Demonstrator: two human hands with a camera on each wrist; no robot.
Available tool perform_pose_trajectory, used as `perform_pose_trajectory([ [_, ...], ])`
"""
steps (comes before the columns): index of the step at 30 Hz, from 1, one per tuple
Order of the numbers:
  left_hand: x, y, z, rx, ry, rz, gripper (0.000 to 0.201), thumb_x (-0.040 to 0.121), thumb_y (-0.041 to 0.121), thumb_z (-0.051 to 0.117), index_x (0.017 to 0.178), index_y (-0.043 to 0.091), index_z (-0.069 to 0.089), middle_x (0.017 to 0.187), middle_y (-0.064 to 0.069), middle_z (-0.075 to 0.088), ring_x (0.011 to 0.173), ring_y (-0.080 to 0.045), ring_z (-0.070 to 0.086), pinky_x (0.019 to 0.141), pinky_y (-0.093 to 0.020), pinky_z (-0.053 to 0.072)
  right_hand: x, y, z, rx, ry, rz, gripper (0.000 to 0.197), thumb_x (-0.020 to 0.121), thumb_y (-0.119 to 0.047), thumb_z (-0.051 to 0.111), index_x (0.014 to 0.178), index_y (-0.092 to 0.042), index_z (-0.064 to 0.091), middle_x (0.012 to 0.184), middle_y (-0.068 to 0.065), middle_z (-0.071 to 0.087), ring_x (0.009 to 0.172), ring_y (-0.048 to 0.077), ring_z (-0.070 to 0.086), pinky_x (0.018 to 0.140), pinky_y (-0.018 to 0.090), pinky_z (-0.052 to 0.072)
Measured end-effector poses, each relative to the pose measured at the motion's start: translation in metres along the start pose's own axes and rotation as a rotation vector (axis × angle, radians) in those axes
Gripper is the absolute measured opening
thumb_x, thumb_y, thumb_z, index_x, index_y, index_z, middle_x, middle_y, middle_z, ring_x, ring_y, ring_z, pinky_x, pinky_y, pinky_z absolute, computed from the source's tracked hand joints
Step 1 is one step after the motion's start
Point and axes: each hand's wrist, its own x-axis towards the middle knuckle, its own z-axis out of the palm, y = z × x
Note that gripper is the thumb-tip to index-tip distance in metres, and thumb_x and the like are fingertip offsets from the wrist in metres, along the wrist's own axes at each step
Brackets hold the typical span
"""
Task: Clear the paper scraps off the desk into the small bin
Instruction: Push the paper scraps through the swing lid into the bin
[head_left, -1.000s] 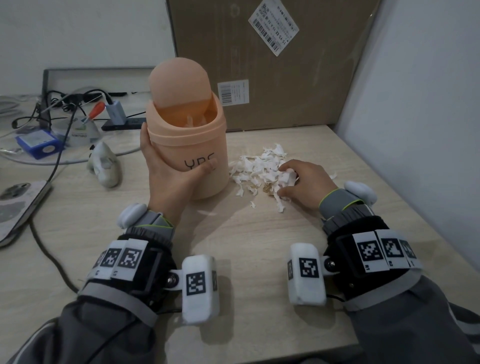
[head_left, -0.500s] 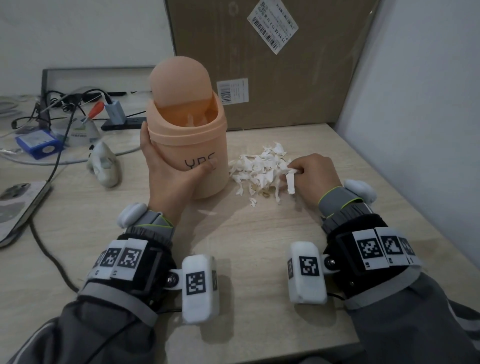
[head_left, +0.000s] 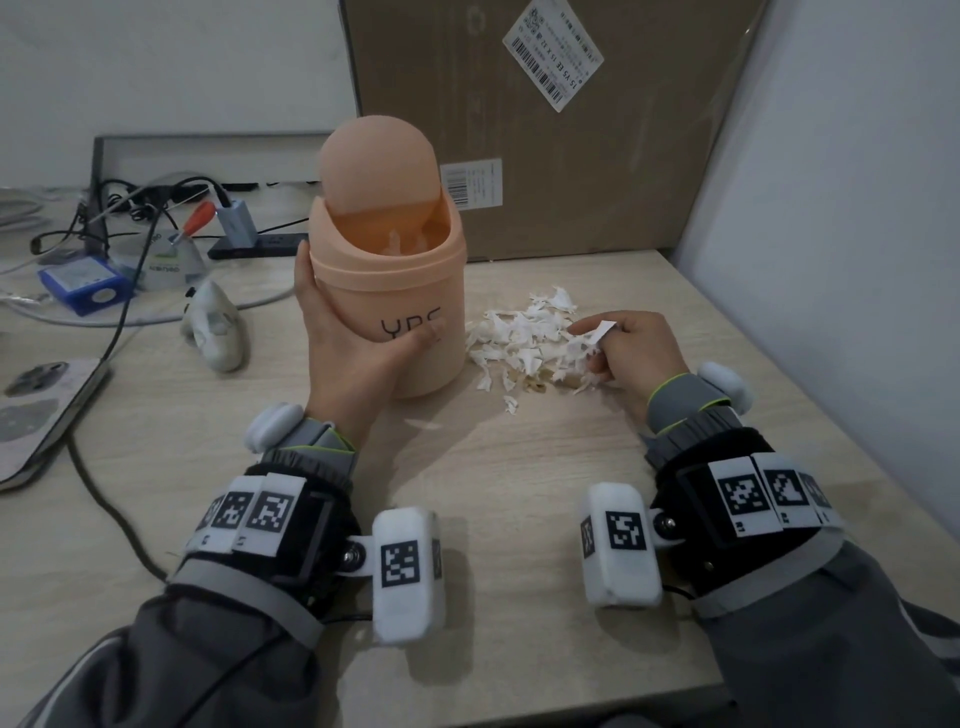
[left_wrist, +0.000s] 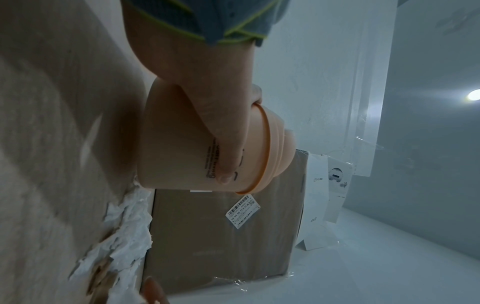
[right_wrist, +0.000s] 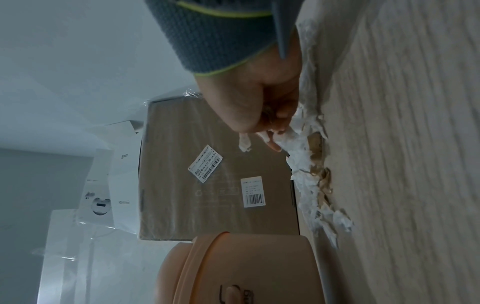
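Note:
A small peach bin (head_left: 410, 291) with a domed swing lid stands on the wooden desk (head_left: 467, 467); a few white scraps show inside its opening. My left hand (head_left: 348, 343) wraps around the bin's side, thumb across the printed letters, seen too in the left wrist view (left_wrist: 228, 131). To the bin's right lies a pile of torn white paper scraps (head_left: 524, 343) with some tan bits. My right hand (head_left: 623, 353) sits at the pile's right edge, its fingers pinching a bunch of scraps (right_wrist: 285, 131) just above the desk.
A large cardboard box (head_left: 545, 119) stands against the wall behind the bin. At the left lie cables (head_left: 130, 218), a blue box (head_left: 83, 283), a white device (head_left: 213, 327) and a booklet (head_left: 36, 410). A white wall runs along the desk's right edge.
My right hand has closed on scraps at the pile's right edge and lifted slightly, drawing a little back. The left hand and the bin have stayed put.

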Motion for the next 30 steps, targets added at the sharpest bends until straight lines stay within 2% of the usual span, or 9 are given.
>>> perform_pose_trajectory([
  [3, 0.001, -0.001, 0.0, 0.004, 0.0, 0.0, 0.138, 0.05, 0.044, 0.09, 0.157, 0.032, 0.003, 0.155, 0.007, 0.034, 0.139, -0.01, 0.041, 0.115, -0.046, 0.041, 0.0, -0.006, 0.0, 0.003, -0.081, 0.096, 0.038, 0.087, -0.002, 0.036, 0.087, -0.014, 0.072, 0.051, 0.0, 0.049, 0.046, 0.014, 0.039, 0.041, 0.022, 0.031],
  [6, 0.002, -0.003, -0.002, 0.011, 0.004, 0.001, 0.138, 0.051, 0.044, 0.091, 0.157, 0.031, 0.003, 0.155, 0.007, 0.034, 0.14, -0.011, 0.041, 0.115, -0.047, 0.041, -0.004, -0.014, 0.0, 0.075, -0.151, 0.172, 0.034, 0.089, -0.009, 0.036, 0.104, 0.002, 0.064, 0.062, 0.0, 0.042, 0.051, 0.013, 0.035, 0.043, 0.023, 0.028],
  [10, 0.001, -0.003, -0.001, 0.011, 0.003, 0.003, 0.138, 0.051, 0.043, 0.09, 0.157, 0.031, 0.003, 0.155, 0.007, 0.034, 0.139, -0.01, 0.041, 0.115, -0.047, 0.041, -0.004, -0.011, -0.001, 0.235, -0.187, 0.186, 0.025, 0.084, -0.034, 0.037, 0.081, -0.016, 0.053, 0.066, 0.0, 0.046, 0.056, 0.014, 0.038, 0.048, 0.026, 0.027],
  [13, 0.001, -0.002, 0.0, 0.011, 0.0, 0.007, 0.137, 0.051, 0.043, 0.09, 0.157, 0.031, 0.003, 0.154, 0.007, 0.034, 0.139, -0.011, 0.042, 0.115, -0.047, 0.041, -0.002, -0.01, -0.003, 0.16, -0.166, 0.115, 0.032, 0.089, -0.022, 0.041, 0.106, -0.006, 0.063, 0.066, 0.007, 0.044, 0.05, 0.012, 0.037, 0.046, 0.025, 0.028],
  [16, 0.0, -0.002, 0.0, 0.013, -0.005, 0.009, 0.137, 0.052, 0.042, 0.089, 0.157, 0.031, 0.003, 0.154, 0.007, 0.034, 0.139, -0.011, 0.042, 0.115, -0.047, 0.041, -0.002, -0.008, -0.003, 0.065, -0.14, 0.002, 0.034, 0.095, -0.009, 0.04, 0.122, -0.013, 0.06, 0.068, 0.001, 0.055, 0.046, 0.004, 0.046, 0.049, 0.017, 0.035],
  [20, 0.001, -0.003, 0.0, 0.013, -0.005, 0.016, 0.137, 0.051, 0.041, 0.09, 0.157, 0.03, 0.003, 0.155, 0.007, 0.033, 0.14, -0.01, 0.04, 0.116, -0.046, 0.039, -0.001, -0.006, -0.003, 0.087, -0.068, -0.085, 0.03, 0.093, -0.006, 0.051, 0.119, -0.016, 0.062, 0.101, 0.006, 0.063, 0.057, 0.006, 0.055, 0.049, 0.014, 0.045],
  [22, 0.001, -0.003, 0.0, 0.018, -0.01, 0.021, 0.137, 0.051, 0.041, 0.09, 0.157, 0.03, 0.003, 0.155, 0.007, 0.033, 0.14, -0.01, 0.04, 0.117, -0.045, 0.039, -0.001, -0.006, -0.003, 0.073, -0.047, -0.118, 0.027, 0.091, -0.007, 0.055, 0.116, -0.017, 0.06, 0.09, 0.001, 0.063, 0.05, 0.003, 0.054, 0.049, 0.013, 0.046],
  [26, 0.001, -0.004, 0.001, 0.037, -0.02, 0.035, 0.135, 0.052, 0.042, 0.09, 0.156, 0.031, 0.005, 0.155, 0.006, 0.033, 0.14, -0.01, 0.04, 0.116, -0.045, 0.039, -0.004, -0.011, -0.002, 0.146, 0.023, -0.175, 0.016, 0.089, -0.006, 0.059, 0.104, -0.001, 0.062, 0.07, 0.001, 0.063, 0.044, -0.004, 0.056, 0.045, 0.01, 0.045],
  [30, 0.003, -0.006, 0.0, 0.072, -0.02, 0.039, 0.136, 0.052, 0.043, 0.091, 0.156, 0.035, 0.005, 0.157, 0.006, 0.032, 0.143, -0.013, 0.038, 0.116, -0.047, 0.038, -0.007, -0.026, -0.001, 0.32, 0.067, -0.159, 0.007, 0.082, -0.006, 0.068, 0.087, -0.011, 0.065, 0.091, 0.019, 0.07, 0.074, 0.019, 0.067, 0.064, 0.023, 0.057],
])
